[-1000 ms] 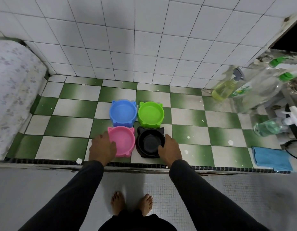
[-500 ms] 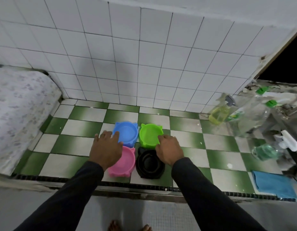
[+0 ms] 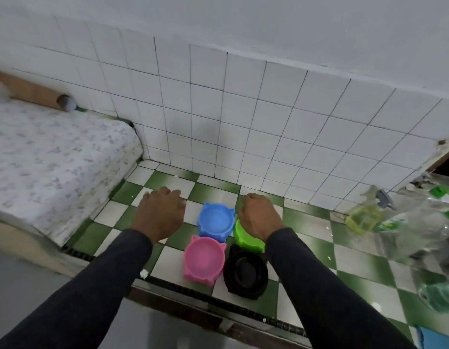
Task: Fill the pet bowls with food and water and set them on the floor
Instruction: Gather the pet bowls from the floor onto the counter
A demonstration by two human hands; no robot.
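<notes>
Four cat-eared bowls sit in a tight two-by-two block on the green-and-white checkered ledge point(image 3: 311, 245), all mouth-up and, as far as I can see, with nothing in them. Blue bowl point(image 3: 215, 221) lies between my two hands, ears pointing up-right toward the tiled wall point(image 3: 218, 117). Pink bowl point(image 3: 203, 259) sits just nearer me than the blue one, beside my left forearm, ears pointing right toward the black bowl point(image 3: 246, 270). Black bowl lies under my right forearm, near the front lip of the ledge. Green bowl point(image 3: 243, 236) is mostly hidden under my right wrist, so I can't read its ear direction. The block's rows run slightly skewed to the ledge edge.

Left hand point(image 3: 159, 216) hovers palm-down left of the blue bowl, fingers loosely curled, gripping nothing, apart from the bowl. Right hand point(image 3: 260, 217) hangs palm-down over the green bowl, fingers curled under; I can't tell whether it touches or grips the rim. Both dark sleeves reach in from below.

Open tile lies beyond both hands up to the wall, and left of my left hand as far as the flowered mattress point(image 3: 47, 167). Right of my right hand, well apart, a yellow spray bottle point(image 3: 364, 216) and clear plastic bottles point(image 3: 425, 230) crowd the ledge.
</notes>
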